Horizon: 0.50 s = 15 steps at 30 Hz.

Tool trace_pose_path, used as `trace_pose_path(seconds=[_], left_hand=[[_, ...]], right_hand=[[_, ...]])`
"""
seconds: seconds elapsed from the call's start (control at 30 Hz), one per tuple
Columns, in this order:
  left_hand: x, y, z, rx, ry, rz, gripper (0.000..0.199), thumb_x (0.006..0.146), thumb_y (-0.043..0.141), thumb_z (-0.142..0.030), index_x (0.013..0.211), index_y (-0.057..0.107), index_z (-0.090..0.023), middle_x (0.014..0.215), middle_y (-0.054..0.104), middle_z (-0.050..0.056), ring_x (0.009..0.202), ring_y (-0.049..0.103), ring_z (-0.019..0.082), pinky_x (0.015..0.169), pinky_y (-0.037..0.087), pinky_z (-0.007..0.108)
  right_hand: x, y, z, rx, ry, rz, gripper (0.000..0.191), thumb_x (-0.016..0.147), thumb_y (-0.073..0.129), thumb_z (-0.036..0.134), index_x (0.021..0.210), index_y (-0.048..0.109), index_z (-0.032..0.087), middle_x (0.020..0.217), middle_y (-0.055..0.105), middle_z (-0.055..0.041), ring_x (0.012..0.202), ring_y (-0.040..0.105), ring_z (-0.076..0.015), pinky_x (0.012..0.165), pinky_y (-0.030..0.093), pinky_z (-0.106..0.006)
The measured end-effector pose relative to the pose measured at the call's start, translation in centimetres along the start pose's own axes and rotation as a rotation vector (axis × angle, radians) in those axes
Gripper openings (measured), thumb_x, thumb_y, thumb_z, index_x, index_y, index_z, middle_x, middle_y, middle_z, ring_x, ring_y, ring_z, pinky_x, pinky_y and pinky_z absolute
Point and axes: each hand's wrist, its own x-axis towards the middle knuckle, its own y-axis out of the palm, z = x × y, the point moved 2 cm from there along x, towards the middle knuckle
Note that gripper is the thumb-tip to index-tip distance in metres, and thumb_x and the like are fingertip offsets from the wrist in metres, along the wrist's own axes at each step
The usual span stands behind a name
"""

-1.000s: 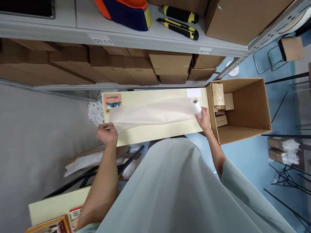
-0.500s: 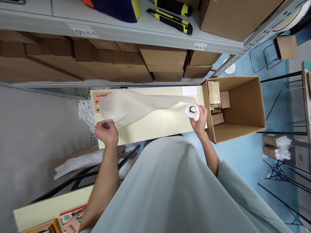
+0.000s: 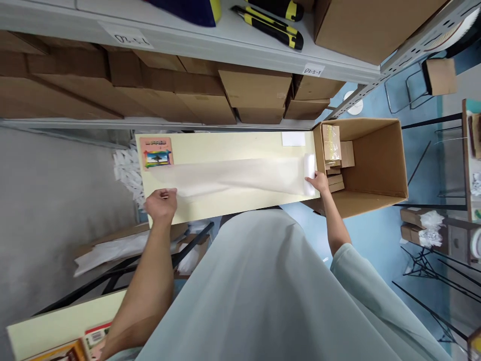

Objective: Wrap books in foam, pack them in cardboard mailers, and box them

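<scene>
A long translucent white film (image 3: pixel 233 175) stretches across the cream tabletop (image 3: pixel 225 145). My left hand (image 3: pixel 161 204) pinches the near corner of its free end. At the other end the film is wound into a roll (image 3: pixel 309 168) that lies crosswise near the table's right edge. My right hand (image 3: pixel 318 183) grips the near end of this roll. Just beyond the film's left end lies a pink card with a tree picture (image 3: pixel 156 153). A white paper slip (image 3: pixel 293 139) rests at the far right of the table.
An open cardboard box (image 3: pixel 379 165) with several small boxes (image 3: pixel 330 143) inside stands against the table's right end. A metal shelf (image 3: pixel 225 47) crosses above the far edge, carrying cartons (image 3: pixel 255 87) and yellow-black utility knives (image 3: pixel 272 27). Booklets (image 3: pixel 75 351) lie on a surface at lower left.
The roll has turned from end-on to lying crosswise, moving slightly right with my right hand. The slack, raised film now lies straighter and lower along the table, uncovering the pink card.
</scene>
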Motion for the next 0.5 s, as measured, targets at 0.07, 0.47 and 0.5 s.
trace_pose_path(seconds=[0.07, 0.47, 0.5], left_hand=[[0.5, 0.3, 0.4, -0.007, -0.059, 0.026, 0.014, 0.097, 0.069, -0.033, 0.089, 0.069, -0.021, 0.086, 0.080, 0.001, 0.095, 0.072, 0.022, 0.094, 0.055, 0.030], [2.1, 2.4, 2.3, -0.066, -0.044, 0.190, 0.017, 0.097, 0.070, -0.034, 0.097, 0.080, -0.020, 0.108, 0.085, 0.012, 0.111, 0.077, 0.032, 0.104, 0.058, 0.041], [2.3, 2.8, 2.6, -0.070, -0.041, 0.203, 0.018, 0.096, 0.069, -0.033, 0.099, 0.080, -0.020, 0.110, 0.085, 0.013, 0.113, 0.077, 0.033, 0.105, 0.058, 0.043]], right_hand=[[0.8, 0.1, -0.3, -0.048, 0.007, 0.035, 0.026, 0.091, 0.086, 0.042, 0.094, 0.077, 0.018, 0.095, 0.083, -0.0079, 0.088, 0.075, -0.0229, 0.071, 0.050, -0.027], [2.3, 1.1, 1.3, -0.227, 0.097, 0.094, 0.031, 0.096, 0.084, 0.042, 0.108, 0.082, 0.013, 0.109, 0.084, -0.0176, 0.100, 0.080, -0.0287, 0.081, 0.057, -0.032], [2.2, 1.1, 1.4, -0.232, 0.109, 0.102, 0.036, 0.095, 0.085, 0.044, 0.112, 0.081, 0.013, 0.111, 0.084, -0.0190, 0.103, 0.080, -0.0306, 0.085, 0.059, -0.034]])
